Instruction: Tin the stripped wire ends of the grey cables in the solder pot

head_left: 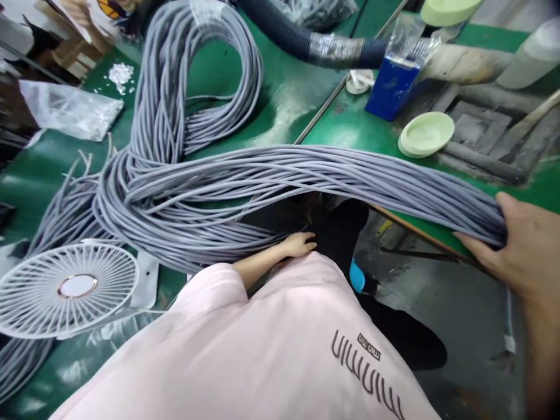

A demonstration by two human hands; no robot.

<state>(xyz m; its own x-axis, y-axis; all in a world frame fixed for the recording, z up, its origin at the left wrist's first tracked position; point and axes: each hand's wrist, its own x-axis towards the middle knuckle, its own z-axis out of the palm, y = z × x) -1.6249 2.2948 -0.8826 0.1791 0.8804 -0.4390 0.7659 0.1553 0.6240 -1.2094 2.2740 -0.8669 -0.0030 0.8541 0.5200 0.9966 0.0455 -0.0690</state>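
A long bundle of grey cables [332,169] stretches across the front of the green table, its right part reaching past the table edge. My right hand [520,239] is closed around the bundle's right end, thumb below and fingers over the top. My left hand [300,244] lies low in front of my body, fingers stretched to the right. It is beside the cables of the lower, folded-back part; its palm side is hidden. At the left the cables bend round in a loop and meet another coiled grey cable bundle [151,87], wrapped with clear tape at the top.
A white fan [109,286] stands at the left over more grey cables. Behind are a plastic bag [72,111], a dark corrugated hose [280,32], a blue box [391,87] and a pale green dish [426,135]. Part of another person shows at the upper left.
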